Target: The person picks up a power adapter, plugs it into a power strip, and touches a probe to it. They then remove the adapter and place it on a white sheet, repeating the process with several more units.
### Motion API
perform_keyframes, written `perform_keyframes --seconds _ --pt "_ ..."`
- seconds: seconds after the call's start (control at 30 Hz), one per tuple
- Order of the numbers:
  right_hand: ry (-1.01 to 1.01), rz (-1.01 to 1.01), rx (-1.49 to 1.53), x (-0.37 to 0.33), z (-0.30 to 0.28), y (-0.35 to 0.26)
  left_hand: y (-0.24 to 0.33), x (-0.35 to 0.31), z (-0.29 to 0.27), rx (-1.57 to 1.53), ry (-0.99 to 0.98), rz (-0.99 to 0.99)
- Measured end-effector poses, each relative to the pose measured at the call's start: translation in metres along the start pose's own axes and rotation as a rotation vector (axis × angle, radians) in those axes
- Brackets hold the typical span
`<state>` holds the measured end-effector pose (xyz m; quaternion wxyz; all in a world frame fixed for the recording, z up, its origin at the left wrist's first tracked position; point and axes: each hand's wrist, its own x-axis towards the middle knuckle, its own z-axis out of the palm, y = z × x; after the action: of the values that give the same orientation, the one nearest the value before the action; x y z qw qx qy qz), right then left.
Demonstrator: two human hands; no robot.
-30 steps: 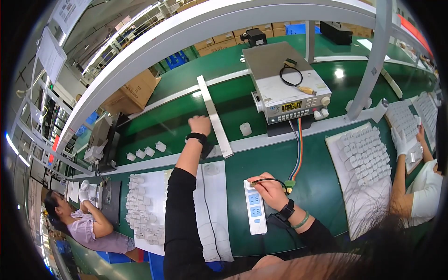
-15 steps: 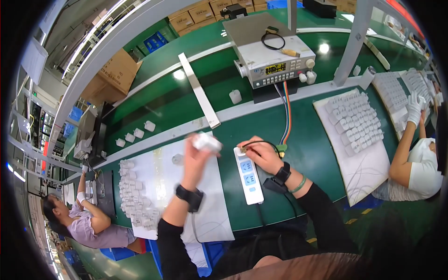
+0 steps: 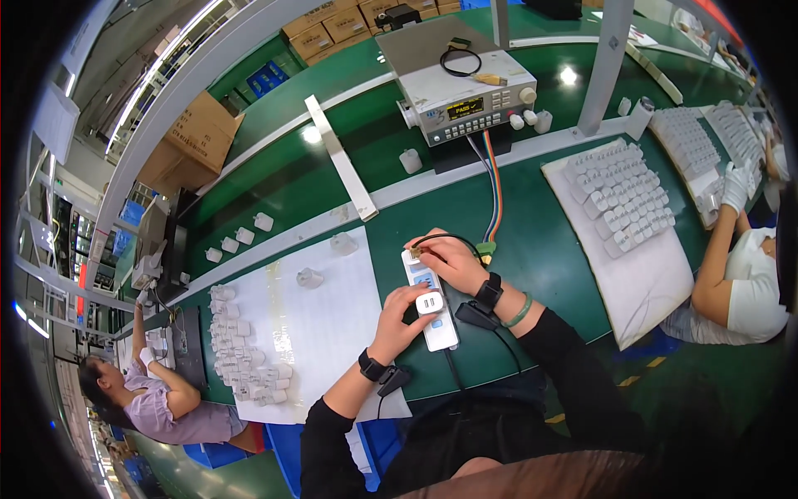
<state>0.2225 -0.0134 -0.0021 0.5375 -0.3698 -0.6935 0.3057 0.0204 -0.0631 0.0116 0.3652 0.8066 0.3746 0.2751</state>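
A white charger [image 3: 430,302] with two USB ports facing up is pinched in my left hand [image 3: 399,324], over the lower sockets of a white power strip [image 3: 443,337]. Whether its prongs are in a socket is hidden. My right hand [image 3: 455,264] grips a small USB plug [image 3: 416,252] on a black cable at the strip's far end. What that plug sits in is mostly covered by my fingers. The cable loops to a green connector [image 3: 486,248] joined to coloured wires. Two chargers, one of them a white charger [image 3: 310,278], lie apart on the white sheet [image 3: 332,333] to the left.
A test instrument [image 3: 465,100] with a lit display stands behind the strip. Many chargers [image 3: 245,349] are grouped at left, and more fill a white board [image 3: 632,299] at right. A metal rail [image 3: 341,158] crosses the bench. Co-workers sit at both sides.
My left hand has come from over the white sheet rightward to the power strip, bringing the charger. Another charger now lies on the sheet's far edge. The instrument's display has changed.
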Motion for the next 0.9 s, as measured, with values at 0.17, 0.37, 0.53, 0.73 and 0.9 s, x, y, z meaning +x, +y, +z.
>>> perform_keyframes --seconds 0.17,0.37,0.53,0.73,0.9 --pt "-0.001 0.030 0.032 0.003 0.001 -0.004 -0.002 0.008 -0.004 0.281 0.027 0.187" --pt "-0.014 0.100 -0.044 0.008 -0.003 -0.022 -0.012 0.035 -0.040 -0.306 0.093 -0.072" --pt "0.082 -0.029 -0.099 0.020 -0.007 -0.048 -0.029 0.063 -0.024 -0.023 0.005 -0.131" --pt "0.207 -0.066 0.058 0.032 -0.036 -0.116 -0.040 0.059 -0.010 -0.180 0.054 -0.132" --pt "0.008 0.059 -0.112 -0.020 -0.021 -0.093 -0.036 0.066 -0.018 -0.193 0.064 -0.113"
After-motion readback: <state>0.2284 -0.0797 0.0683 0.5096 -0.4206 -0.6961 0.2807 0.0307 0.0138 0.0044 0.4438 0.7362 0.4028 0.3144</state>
